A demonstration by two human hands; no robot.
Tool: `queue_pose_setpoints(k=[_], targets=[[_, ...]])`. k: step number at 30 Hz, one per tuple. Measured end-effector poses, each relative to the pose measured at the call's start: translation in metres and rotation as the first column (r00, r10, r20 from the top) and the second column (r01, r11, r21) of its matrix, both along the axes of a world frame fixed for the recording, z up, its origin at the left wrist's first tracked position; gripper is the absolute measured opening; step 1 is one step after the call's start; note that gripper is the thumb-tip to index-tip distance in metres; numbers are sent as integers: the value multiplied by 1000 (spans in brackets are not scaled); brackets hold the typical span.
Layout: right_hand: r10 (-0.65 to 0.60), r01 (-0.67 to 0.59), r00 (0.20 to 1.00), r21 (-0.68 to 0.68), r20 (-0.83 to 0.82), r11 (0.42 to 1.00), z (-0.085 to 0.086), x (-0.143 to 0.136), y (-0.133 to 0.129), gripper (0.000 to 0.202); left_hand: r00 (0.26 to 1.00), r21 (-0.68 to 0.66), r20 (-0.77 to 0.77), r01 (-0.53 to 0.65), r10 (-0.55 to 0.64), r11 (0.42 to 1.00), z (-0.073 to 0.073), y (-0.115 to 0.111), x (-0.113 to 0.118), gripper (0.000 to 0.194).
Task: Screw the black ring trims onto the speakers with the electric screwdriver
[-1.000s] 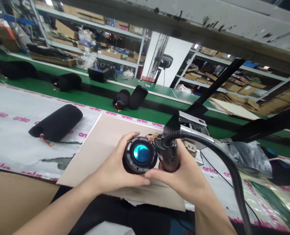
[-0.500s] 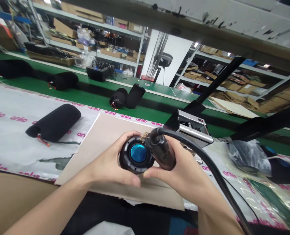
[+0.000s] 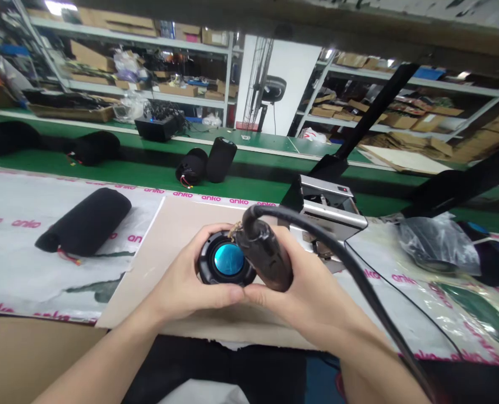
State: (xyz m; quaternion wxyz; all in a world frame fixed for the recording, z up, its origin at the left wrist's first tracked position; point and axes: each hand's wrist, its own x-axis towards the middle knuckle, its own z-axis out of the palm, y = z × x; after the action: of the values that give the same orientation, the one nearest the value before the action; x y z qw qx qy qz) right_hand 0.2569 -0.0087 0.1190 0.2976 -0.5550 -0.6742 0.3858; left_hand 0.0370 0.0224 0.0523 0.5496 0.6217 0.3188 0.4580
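A round black speaker part [image 3: 229, 259] with a shiny blue centre faces up over the beige board [image 3: 148, 252]. My left hand [image 3: 190, 280] is wrapped round its left side, thumb along the near edge. My right hand [image 3: 304, 292] holds a dark corded tool [image 3: 268, 255] against the part's right side, its thumb tip meeting my left thumb. From the tool's top a thick black cable curves down to the right. A black fabric-covered cylinder [image 3: 87, 221] with red and yellow wires lies to the left on the printed sheet.
A silver metal device [image 3: 333, 207] stands right of the board. Several black cylinders, including an upright one [image 3: 221, 160], sit on the green surface [image 3: 258, 177] behind. At the right lies a clear plastic bag [image 3: 438, 244]. A black slanted post [image 3: 375, 112] rises at the back right.
Both hands, the speaker part and the tool have shifted slightly left in view. My left thumb has come up against my right thumb. The camera view has tilted a little.
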Motion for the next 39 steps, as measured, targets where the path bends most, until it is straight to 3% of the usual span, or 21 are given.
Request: queue_pose_setpoints(k=[2,4,7,9,10,12,15,21,26,33,35,39], targets=[[-79,80,987,0,-141,997,9,12,2,62,999,30,-40,-34,35,999,1,2,0,77],[-222,287,890,112,-398,951,21,27,1,48,997,44,-65,-49,52,998,0,3,0,80],[-272,628,624,262,-732,733,36,47,0,28,994,61,-90,-56,61,997,-3,4,-2,83],[-230,740,500,273,-835,615,41,57,3,23,989,77,-123,-75,84,994,-5,5,-4,88],[-209,774,466,282,-859,567,41,62,6,23,985,91,-142,-87,99,992,-5,5,-4,88],[-154,783,485,349,-861,514,40,69,13,28,976,118,-180,-101,121,988,-5,6,-3,84],[-118,731,573,440,-811,521,37,78,24,40,968,141,-222,-90,120,986,-3,9,6,74],[-153,588,678,405,-719,700,30,84,43,54,974,106,-225,9,16,994,1,9,47,76],[-19,548,659,463,-752,696,17,80,60,55,967,96,-253,0,25,995,5,8,60,80],[-29,465,660,378,-751,800,5,83,62,52,962,164,-270,-2,47,986,4,12,56,81],[-30,450,641,344,-767,824,9,82,56,51,962,167,-271,20,27,986,4,12,57,78],[29,570,558,409,-829,713,48,68,34,50,966,162,-259,54,-11,985,7,11,58,75]])
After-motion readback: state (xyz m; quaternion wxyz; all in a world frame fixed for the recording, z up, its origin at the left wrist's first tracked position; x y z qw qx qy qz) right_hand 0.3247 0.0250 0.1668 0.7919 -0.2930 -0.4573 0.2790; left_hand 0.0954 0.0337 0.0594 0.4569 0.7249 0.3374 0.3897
